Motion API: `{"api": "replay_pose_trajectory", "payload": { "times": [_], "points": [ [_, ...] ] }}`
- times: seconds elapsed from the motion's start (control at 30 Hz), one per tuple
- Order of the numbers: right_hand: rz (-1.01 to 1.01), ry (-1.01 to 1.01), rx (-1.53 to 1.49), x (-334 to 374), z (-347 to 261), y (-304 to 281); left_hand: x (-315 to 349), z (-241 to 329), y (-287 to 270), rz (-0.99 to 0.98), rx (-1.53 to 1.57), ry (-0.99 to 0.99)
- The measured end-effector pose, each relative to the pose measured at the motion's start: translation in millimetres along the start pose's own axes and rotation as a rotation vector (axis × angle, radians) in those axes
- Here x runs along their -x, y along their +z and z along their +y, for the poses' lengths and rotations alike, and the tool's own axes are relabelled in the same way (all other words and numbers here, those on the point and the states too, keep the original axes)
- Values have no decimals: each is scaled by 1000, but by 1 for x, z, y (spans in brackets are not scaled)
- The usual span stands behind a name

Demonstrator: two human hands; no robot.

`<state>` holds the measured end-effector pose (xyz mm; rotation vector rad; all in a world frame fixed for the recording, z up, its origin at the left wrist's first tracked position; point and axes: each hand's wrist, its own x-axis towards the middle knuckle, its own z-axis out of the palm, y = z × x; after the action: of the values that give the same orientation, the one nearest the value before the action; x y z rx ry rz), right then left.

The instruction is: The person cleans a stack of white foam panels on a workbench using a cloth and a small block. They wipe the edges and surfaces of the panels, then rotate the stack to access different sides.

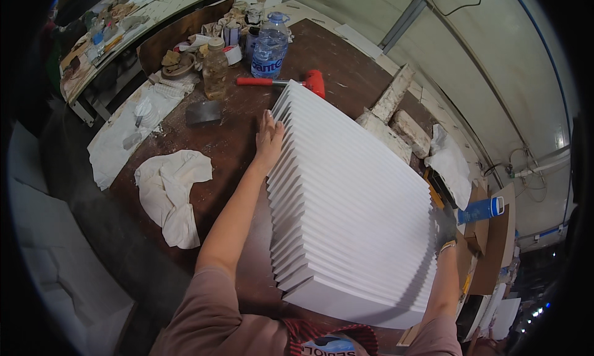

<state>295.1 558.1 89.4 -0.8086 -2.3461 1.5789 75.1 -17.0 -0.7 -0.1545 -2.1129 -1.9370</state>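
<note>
The ridged white block (359, 201) lies on the brown table (238, 149), between both hands. I see the left hand (269, 138) laid against its left edge, fingers extended and unclosed; the right hand (444, 229) is at the opposite edge, its grip too dark for me to tell. A red mallet (314, 82) lies by the far corner.

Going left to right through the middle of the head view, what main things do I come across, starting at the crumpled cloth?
Crumpled white cloth, left hand, ridged white piece, right hand, blue bottle.
</note>
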Motion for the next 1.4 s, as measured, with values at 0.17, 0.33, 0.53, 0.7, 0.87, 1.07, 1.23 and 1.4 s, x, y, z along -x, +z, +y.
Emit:
{"api": "replay_pose_trajectory", "payload": {
  "times": [0.17, 0.33, 0.53, 0.7, 0.87, 1.07, 1.23, 1.4],
  "points": [
    [-181, 259, 390, -31, -13, 27, 9, 2, 11, -167, -249, -170],
    [-130, 100, 323, -18, -25, 45, 18, -1, 19, -113, -259, -108],
    [-165, 137, 179, -47, 12, 19, 21, 1, 23, -89, -302, -61],
    [-105, 311, 284, -68, 31, 6, 20, 4, 19, -105, -298, -67],
    [-170, 128, 289, -71, 34, 4, 24, -11, 23, -91, -292, -59],
    [-187, 92, 196, -78, 42, 4, -4, -24, -3, -61, -224, -90],
    [-162, 62, 147, -74, 42, 5, -46, -32, -25, 24, -206, -80],
    [-136, -158, 396, -71, 36, 5, -26, -48, -2, -95, -411, -102]
  ]
}}
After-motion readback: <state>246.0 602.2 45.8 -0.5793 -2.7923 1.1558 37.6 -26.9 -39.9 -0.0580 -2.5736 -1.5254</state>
